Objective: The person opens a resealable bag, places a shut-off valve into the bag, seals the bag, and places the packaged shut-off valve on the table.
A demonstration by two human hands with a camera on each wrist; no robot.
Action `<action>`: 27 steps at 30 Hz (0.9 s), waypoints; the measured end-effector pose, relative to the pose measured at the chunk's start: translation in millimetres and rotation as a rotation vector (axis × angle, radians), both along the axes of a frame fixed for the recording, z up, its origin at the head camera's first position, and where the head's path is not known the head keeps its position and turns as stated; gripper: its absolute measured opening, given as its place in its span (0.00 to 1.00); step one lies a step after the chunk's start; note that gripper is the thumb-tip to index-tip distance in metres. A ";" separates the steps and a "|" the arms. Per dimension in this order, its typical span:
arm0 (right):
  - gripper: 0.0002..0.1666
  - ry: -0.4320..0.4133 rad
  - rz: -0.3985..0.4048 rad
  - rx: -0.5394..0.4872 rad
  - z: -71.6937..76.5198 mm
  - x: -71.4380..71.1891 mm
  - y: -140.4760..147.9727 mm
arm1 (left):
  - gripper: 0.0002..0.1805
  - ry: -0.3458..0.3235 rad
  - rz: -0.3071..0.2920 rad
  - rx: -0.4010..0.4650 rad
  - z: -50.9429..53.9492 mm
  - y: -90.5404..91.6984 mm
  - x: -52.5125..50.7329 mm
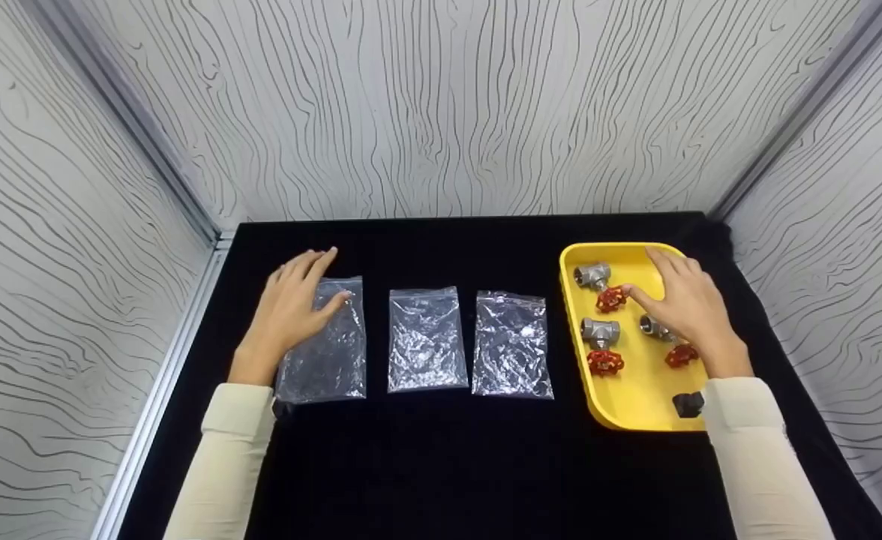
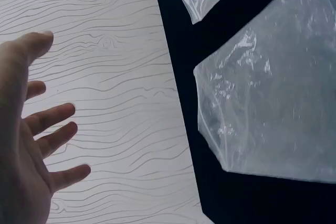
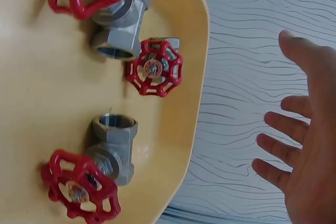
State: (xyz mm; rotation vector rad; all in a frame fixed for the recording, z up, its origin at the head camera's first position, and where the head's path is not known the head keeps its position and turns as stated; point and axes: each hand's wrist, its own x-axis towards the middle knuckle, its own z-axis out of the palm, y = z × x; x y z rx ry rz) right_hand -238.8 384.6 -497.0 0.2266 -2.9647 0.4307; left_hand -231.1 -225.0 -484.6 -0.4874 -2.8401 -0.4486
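Observation:
My left hand (image 1: 291, 307) hovers above the leftmost clear zip bag (image 1: 328, 367), its fingers extended and thumb spread. Nothing is in its grasp, and the left wrist view shows that hand (image 2: 31, 145) apart from the bag (image 2: 273, 93). Over the right part of a yellow tray (image 1: 643, 405), my right hand (image 1: 685, 304) is held with loosely spread fingers, empty. Three metal valves with red handwheels lie in the tray: one at the back left (image 1: 593, 276), one below it (image 1: 601, 330), and one (image 1: 658, 328) partly hidden by the right hand.
Two more clear zip bags, a middle one (image 1: 427, 341) and a right one (image 1: 512, 345), lie flat in a row on the black tabletop (image 1: 426, 457). Wood-patterned panels (image 1: 448, 112) enclose the back and sides. A small black object (image 1: 687, 405) shows beside the right cuff.

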 end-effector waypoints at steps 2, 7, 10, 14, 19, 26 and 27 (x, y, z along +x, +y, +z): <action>0.49 -0.003 -0.006 -0.023 -0.3 2.0 -3.6 | 0.39 0.005 -0.003 0.023 -2.3 2.7 1.1; 0.41 -0.026 0.002 -0.097 -2.1 6.1 -14.4 | 0.33 0.040 -0.008 0.079 -10.3 11.1 4.1; 0.38 -0.034 0.012 -0.138 -3.8 8.5 -21.0 | 0.30 0.063 -0.014 0.112 -15.2 16.6 6.2; 0.36 -0.032 0.014 -0.160 -5.9 12.8 -29.2 | 0.27 0.092 -0.025 0.147 -22.5 23.2 8.9; 0.33 -0.018 0.025 -0.168 -7.8 17.0 -37.3 | 0.24 0.147 -0.052 0.190 -29.4 31.3 13.3; 0.31 -0.003 0.018 -0.188 -13.7 23.4 -47.8 | 0.19 0.187 -0.066 0.239 -34.6 43.5 19.7; 0.30 0.001 0.016 -0.187 -14.8 24.5 -49.3 | 0.19 0.191 -0.067 0.243 -35.2 45.3 20.8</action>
